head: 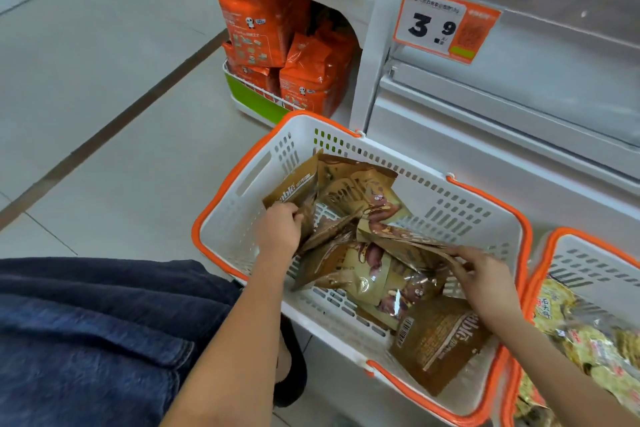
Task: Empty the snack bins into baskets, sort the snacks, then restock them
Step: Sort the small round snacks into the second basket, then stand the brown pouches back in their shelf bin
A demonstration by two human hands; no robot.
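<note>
Both hands' fingers (460, 255) gripping brown packets (360, 191)

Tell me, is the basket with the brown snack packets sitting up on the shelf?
No, the white basket holding the brown packets sits on the floor beside the shelf unit.

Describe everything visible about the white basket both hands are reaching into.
The white basket is rectangular, plastic-looking, with slotted walls and floor, an orange rim and orange handles folded down. It sits on the tiled floor against the white shelf unit, beside a second basket. Inside lie several brown snack bags, jumbled. The left hand and right hand each grip bags.
</note>
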